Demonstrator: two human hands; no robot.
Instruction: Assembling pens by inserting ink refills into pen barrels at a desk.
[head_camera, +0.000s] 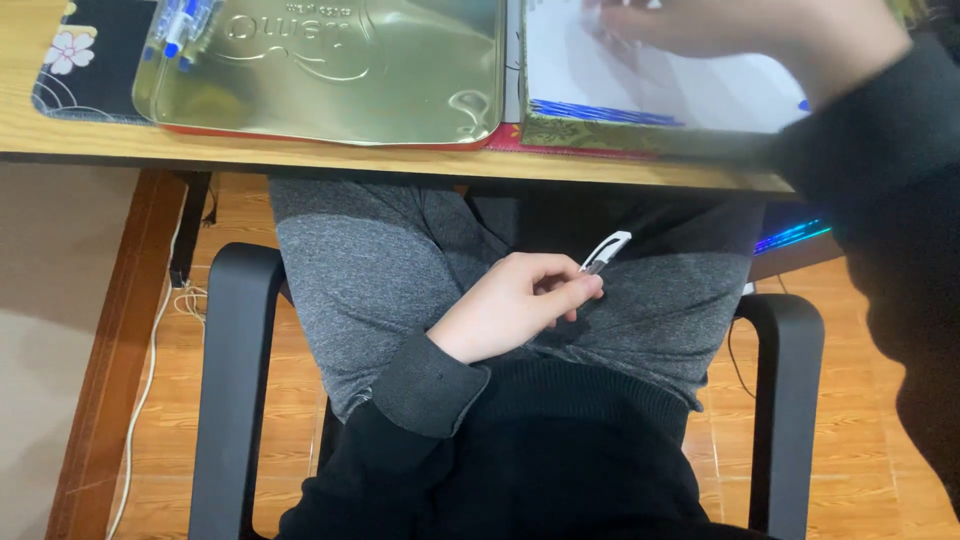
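Observation:
My left hand (515, 305) rests on my lap below the desk edge, fingers closed around a pen whose white clip end (606, 251) pokes out past the fingertips. Up at the top right, my right hand (770, 30) reaches onto the desk and lies blurred over a white sheet of paper (640, 75) with blue marks along its lower edge. That hand's fingers are spread on the paper and hold nothing that I can see.
A gold metal tin lid (330, 70) lies upside down on the wooden desk (90, 135), with blue pens (180, 25) at its left corner. A black floral mat (85, 55) sits far left. Black chair armrests (235, 390) flank my legs above an orange tiled floor.

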